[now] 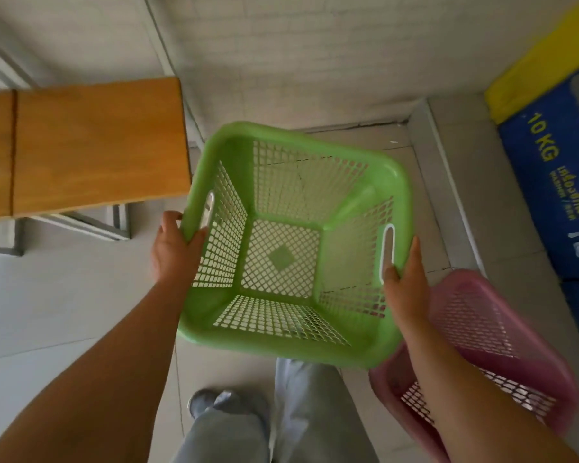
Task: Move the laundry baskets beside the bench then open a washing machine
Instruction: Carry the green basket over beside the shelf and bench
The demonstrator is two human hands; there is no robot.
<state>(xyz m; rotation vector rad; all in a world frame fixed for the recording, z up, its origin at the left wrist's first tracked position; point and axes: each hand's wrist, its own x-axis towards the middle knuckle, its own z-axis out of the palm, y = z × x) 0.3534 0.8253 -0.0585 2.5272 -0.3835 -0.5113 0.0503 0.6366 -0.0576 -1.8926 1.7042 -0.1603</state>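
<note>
Both hands are clamped on the green basket (pixel 291 248), one at each side. The left hand (pixel 174 250) grips the rim at the left handle slot, thumb over the top edge; the right hand (pixel 405 282) grips the rim at the right handle slot, thumb tip at the lower end of the slot. The basket is empty, open side up, its mesh walls and bottom fully visible, and appears to be held clear of the tiled floor (pixel 64 295). It sits just right of the end of the wooden bench (pixel 91 142). A pink basket (pixel 501 345) lies lower right, partly hidden behind the right forearm and the green basket's corner. A blue panel (pixel 555 182) marked "10 KG" stands at the right edge. Grey trouser legs (pixel 281 426) and one shoe (pixel 202 401) show below.
</note>
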